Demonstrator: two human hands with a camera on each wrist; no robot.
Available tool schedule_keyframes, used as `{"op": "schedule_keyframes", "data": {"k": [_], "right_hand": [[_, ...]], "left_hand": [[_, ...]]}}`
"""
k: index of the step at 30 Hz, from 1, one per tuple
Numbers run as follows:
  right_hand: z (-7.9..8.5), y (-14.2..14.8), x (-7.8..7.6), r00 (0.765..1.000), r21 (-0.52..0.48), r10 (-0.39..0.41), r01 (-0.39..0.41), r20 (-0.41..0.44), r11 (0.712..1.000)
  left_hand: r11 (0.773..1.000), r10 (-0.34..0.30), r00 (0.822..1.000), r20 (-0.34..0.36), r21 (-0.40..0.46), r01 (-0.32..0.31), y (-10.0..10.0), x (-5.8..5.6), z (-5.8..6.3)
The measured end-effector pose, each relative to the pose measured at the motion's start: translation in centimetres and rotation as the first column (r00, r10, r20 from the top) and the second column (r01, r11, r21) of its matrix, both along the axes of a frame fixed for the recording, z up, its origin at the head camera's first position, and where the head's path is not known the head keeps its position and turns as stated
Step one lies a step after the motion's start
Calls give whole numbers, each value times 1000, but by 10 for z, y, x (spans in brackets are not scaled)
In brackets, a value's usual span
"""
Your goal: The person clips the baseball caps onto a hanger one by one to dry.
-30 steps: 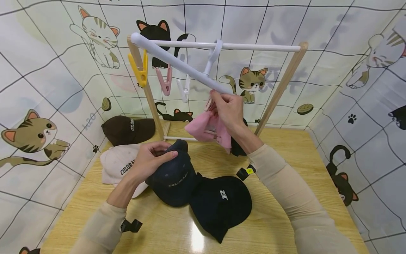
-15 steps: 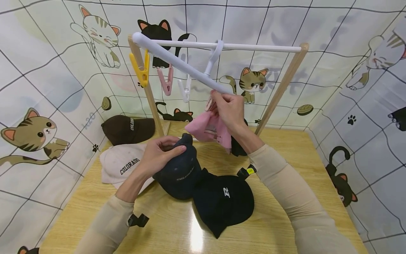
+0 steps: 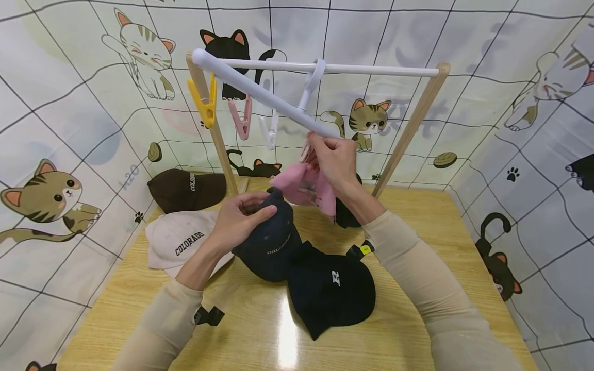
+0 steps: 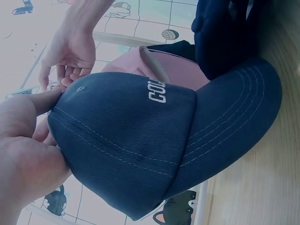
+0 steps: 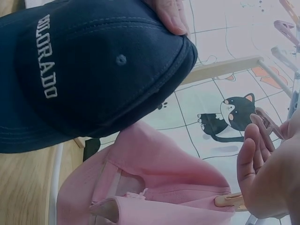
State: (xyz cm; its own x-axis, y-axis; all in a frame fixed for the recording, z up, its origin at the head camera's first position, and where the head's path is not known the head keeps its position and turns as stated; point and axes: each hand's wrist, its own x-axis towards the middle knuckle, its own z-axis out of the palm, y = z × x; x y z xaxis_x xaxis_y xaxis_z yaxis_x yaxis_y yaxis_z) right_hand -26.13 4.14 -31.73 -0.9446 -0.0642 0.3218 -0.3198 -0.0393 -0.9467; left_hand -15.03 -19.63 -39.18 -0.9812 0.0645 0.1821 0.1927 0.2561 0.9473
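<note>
A navy baseball cap [image 3: 274,242] lettered "COLORADO" is held up by my left hand [image 3: 238,219], thumb and fingers gripping the top of its crown. The cap is tilted, brim down over the table, beside the pink cap [image 3: 301,185]. My right hand [image 3: 336,162] is just under the lavender hanger [image 3: 260,90] and pinches a pale pinkish clothespin [image 5: 268,124]. Another clothespin [image 5: 228,200], beige, is clamped on the pink cap, which hangs below the right hand. A black cap [image 3: 336,291] with a white "R" lies on the table, meeting the navy brim.
The hanger hooks over the white bar [image 3: 380,68] of a wood-sided rack [image 3: 413,129]. Yellow [image 3: 209,105], pink [image 3: 241,118] and white [image 3: 269,131] clothespins dangle from it. Brown [image 3: 185,189] and off-white [image 3: 178,239] caps lie left; another black cap [image 3: 347,212] shows behind the pink one.
My left hand has carried the navy cap right and slightly up, toward the pink cap. The black "R" cap has shifted slightly right and up. The right hand stays at the clothespin.
</note>
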Motion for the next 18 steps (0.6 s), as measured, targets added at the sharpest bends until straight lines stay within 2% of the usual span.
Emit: {"op": "schedule_keyframes", "data": {"k": [10,18], "right_hand": [[-1,0,0,1000,5,5,-5,-8,1000],[-1,1,2,1000,31,-3,3,-28,1000]], "left_hand": [[1000,8,1000,-9,-11,-8,5,-3,4],[1000,2,998,-55,0,-2,11,-9,4]]}}
